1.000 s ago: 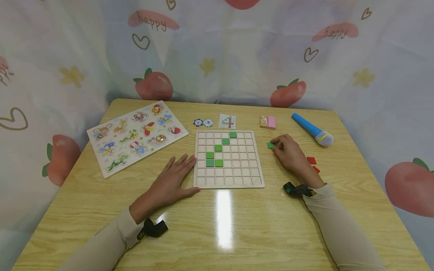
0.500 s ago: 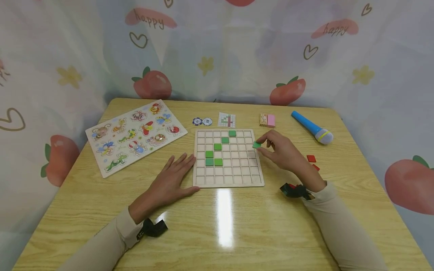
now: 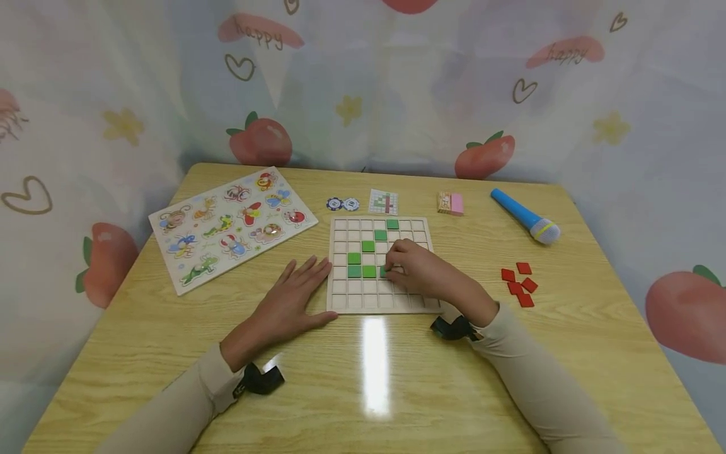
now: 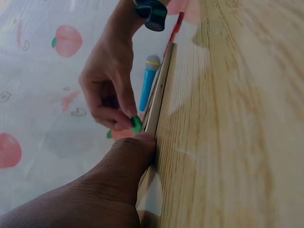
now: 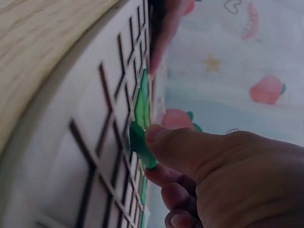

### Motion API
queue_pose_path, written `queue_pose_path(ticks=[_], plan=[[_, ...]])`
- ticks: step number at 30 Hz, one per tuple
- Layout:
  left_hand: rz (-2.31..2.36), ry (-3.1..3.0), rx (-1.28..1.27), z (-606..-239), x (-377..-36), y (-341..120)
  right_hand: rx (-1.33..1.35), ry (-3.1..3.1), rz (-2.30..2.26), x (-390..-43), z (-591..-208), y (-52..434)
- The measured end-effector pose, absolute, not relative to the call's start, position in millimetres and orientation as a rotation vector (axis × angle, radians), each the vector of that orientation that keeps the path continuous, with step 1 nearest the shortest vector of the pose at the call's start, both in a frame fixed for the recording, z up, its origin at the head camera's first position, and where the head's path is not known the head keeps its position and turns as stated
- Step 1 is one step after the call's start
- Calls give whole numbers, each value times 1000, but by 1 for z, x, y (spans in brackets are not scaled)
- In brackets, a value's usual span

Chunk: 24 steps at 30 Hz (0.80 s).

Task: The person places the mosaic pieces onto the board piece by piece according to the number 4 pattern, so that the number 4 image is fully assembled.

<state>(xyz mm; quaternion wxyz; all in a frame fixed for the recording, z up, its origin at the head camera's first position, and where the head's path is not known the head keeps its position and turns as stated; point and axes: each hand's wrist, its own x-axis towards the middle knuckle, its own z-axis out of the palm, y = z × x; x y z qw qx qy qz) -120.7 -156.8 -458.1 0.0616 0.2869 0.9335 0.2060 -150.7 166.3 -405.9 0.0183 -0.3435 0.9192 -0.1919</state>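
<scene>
A wooden grid board (image 3: 351,304) lies mid-table with several green square tiles (image 3: 368,246) set in its cells. Over the board, my right hand (image 3: 422,271) pinches one green tile (image 5: 141,145) between thumb and fingers; in the right wrist view the tile is tilted against the grid, beside a row of placed green tiles. My left hand (image 3: 290,299) rests with spread fingers on the table, fingertips and thumb (image 4: 130,156) at the board's left edge. Behind the board lies a small pattern card (image 3: 383,202) printed with a grid of green and dark red squares.
Several red tiles (image 3: 515,288) lie loose right of the board. A blue toy microphone (image 3: 518,211) and a pink-and-patterned small block (image 3: 450,203) lie at the back right. Two poker chips (image 3: 343,203) sit behind the board, and an insect puzzle board (image 3: 232,230) occupies the back left.
My right hand has carried the green tile leftward from the table beside the board to a cell right of the lower green pair. The red tiles are uncovered. My left hand stays put.
</scene>
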Motion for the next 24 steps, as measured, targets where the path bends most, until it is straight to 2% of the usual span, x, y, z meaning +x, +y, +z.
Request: queue_pose_path(ticks=[11, 16, 20, 24], plan=[[617, 2820, 872, -455, -122, -153, -1212, 2853, -617, -154, -418, 168], [615, 2814, 840, -457, -122, -155, -1245, 2850, -627, -153, -412, 175], [610, 2802, 826, -457, -120, -155, -1143, 2921, -783, -143, -390, 205], [625, 2811, 844, -457, -120, -155, -929, 3111, -961, -127, -374, 266]])
